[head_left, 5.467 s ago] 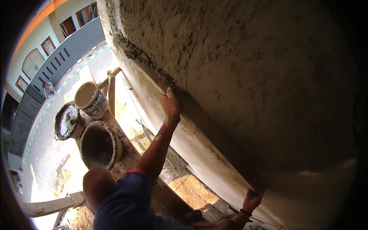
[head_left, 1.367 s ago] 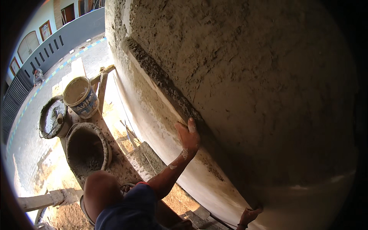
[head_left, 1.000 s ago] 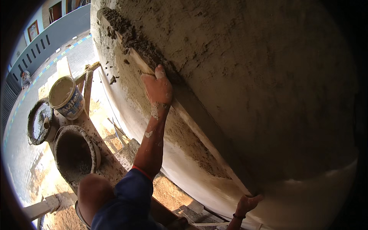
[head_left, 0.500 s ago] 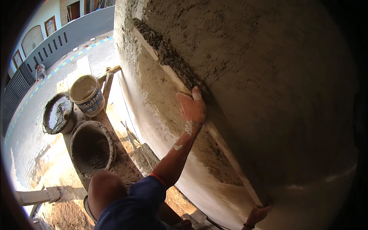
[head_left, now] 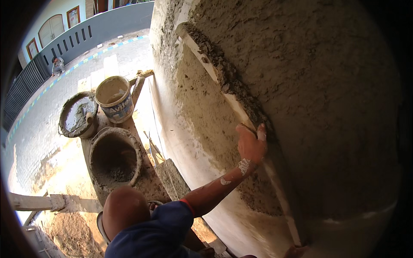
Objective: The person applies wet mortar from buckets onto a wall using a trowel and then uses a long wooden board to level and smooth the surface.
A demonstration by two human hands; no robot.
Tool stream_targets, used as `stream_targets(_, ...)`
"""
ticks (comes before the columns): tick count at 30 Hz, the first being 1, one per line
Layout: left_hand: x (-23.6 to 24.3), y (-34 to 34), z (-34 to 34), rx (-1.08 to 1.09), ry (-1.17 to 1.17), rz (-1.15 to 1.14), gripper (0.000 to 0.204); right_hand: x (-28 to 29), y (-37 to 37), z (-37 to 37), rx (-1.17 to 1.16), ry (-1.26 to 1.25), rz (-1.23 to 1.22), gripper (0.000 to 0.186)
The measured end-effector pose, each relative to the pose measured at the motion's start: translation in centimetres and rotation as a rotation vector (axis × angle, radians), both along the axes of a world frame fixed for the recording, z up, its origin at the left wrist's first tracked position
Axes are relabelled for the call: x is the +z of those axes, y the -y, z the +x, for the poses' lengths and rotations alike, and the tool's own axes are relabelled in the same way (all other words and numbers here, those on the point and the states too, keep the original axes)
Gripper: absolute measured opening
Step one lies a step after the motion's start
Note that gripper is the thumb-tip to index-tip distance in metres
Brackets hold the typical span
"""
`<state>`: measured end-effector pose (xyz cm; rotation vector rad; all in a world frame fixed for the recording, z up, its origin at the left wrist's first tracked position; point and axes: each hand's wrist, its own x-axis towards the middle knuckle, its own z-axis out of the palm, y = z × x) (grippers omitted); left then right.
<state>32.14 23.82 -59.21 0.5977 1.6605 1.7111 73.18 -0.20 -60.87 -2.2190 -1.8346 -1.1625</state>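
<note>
A long wooden straightedge (head_left: pixel 277 187) lies diagonally against the curved plastered wall (head_left: pixel 327 86), with wet grey mortar (head_left: pixel 232 90) heaped along its upper edge. My left hand (head_left: pixel 251 142), spotted with white plaster, grips the board below its middle, thumb on the mortar side. My right hand (head_left: pixel 294 251) holds the bottom end at the lower edge of the picture, partly cut off. Beneath the board the wall shows rough, patchy plaster; farther down it is paler and smoother.
At left a mortar-stained plank (head_left: pixel 148 180) carries three buckets (head_left: pixel 114 112) (head_left: pixel 64 124) (head_left: pixel 97 150). A wooden beam (head_left: pixel 34 202) crosses at lower left. Below are sand (head_left: pixel 69 232) and paving (head_left: pixel 30 137); a person (head_left: pixel 57 66) crouches by a grey fence (head_left: pixel 107 19).
The board and both my hands have shifted on the wall, baring more rough plaster below it. Mortar has piled thicker along the board. The view has swung, so surroundings sit farther right.
</note>
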Motion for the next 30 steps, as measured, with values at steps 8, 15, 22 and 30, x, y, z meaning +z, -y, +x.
stream_targets(8,-0.4,2.8,4.0,-0.145,0.080,0.068,0.079,-0.8,2.3,4.5,0.122,-0.157,0.159,0.062)
stream_targets(15,-2.8,7.5,8.1,-0.220,0.309,0.175,0.092,-0.4,6.0,9.9,0.007,-0.280,0.178,0.054)
stream_targets(22,-0.1,12.0,9.7,-0.100,0.417,0.190,0.055,8.6,8.3,9.0,-0.062,-0.437,0.081,0.052)
stream_targets(30,11.6,15.6,10.4,0.063,0.671,0.074,0.032,30.3,10.6,9.3,0.048,-0.403,-0.398,0.082)
